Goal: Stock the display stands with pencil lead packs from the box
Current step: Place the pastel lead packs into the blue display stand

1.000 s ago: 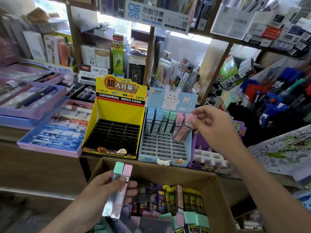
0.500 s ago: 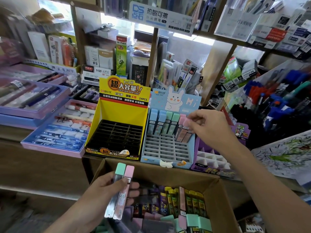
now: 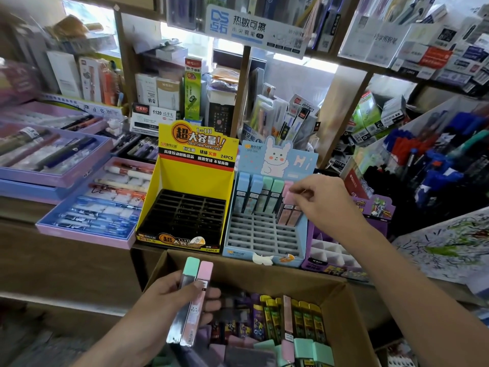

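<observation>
My left hand (image 3: 169,300) grips two lead packs, one mint-capped (image 3: 185,284) and one pink-capped (image 3: 201,290), above the cardboard box (image 3: 264,274) of mixed packs. My right hand (image 3: 322,200) pinches the cap of a pink pack (image 3: 289,205) standing in the back row of the blue bunny display stand (image 3: 264,234), at its right end. Two blue packs (image 3: 248,194) and two mint packs (image 3: 272,194) stand in that same row. The stand's front rows of slots hold nothing. The yellow stand (image 3: 190,186) to its left has bare black slots.
A purple stand (image 3: 333,258) with white dividers sits right of the blue one. Lilac pen trays (image 3: 87,229) lie on the counter at left, pen bins at right, crowded shelves behind. The box stands below the counter's front edge.
My right hand has lowered the pink pack from a tilt into the blue stand's back row, where it now stands nearly upright. My left hand has kept its two packs almost still.
</observation>
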Demonstrator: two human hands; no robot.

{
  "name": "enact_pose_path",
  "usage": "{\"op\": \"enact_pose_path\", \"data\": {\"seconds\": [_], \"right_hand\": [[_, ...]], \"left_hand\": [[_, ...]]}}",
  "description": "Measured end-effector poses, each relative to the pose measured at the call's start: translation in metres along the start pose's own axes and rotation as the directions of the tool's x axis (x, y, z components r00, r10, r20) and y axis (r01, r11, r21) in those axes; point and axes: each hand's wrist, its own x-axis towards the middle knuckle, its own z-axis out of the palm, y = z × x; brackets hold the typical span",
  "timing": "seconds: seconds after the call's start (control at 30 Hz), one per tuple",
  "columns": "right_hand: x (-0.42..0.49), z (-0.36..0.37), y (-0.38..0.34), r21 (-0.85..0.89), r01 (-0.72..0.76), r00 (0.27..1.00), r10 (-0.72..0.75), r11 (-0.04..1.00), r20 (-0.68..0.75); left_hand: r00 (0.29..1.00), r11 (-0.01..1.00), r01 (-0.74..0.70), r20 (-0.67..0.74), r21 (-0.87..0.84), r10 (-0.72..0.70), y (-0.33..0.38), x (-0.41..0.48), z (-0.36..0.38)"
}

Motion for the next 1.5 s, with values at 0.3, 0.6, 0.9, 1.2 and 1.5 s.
{"op": "enact_pose_path", "data": {"seconds": [0.3, 0.6, 0.9, 1.2, 1.5], "right_hand": [[-0.012, 0.004, -0.01, 0.078, 0.081, 0.992, -0.072, 0.994, -0.108], [-0.066, 0.051, -0.052, 0.541, -0.132, 0.971, 0.0, 0.83, 0.238], [-0.084, 0.079, -0.075, 0.698, -0.368, 0.9, 0.046, 0.615, 0.434], [-0.075, 0.053, -0.062, 0.737, -0.344, 0.929, 0.099, 0.582, 0.355], [-0.043, -0.018, -0.013, 0.686, -0.132, 0.983, 0.184, 0.716, -0.002]], "left_hand": [[0.998, 0.998, -0.055, 0.004, -0.027, 0.056, 0.001, -0.003, 0.002], [0.996, 0.996, -0.092, -0.001, -0.007, 0.092, 0.001, -0.002, 0.003], [0.991, 0.991, -0.13, 0.049, 0.04, 0.128, 0.002, -0.003, 0.002], [0.997, 0.995, -0.079, -0.013, -0.054, 0.079, 0.001, 0.0, 0.003], [0.997, 0.996, -0.027, -0.07, -0.082, 0.021, 0.006, -0.002, 0.006]]}}
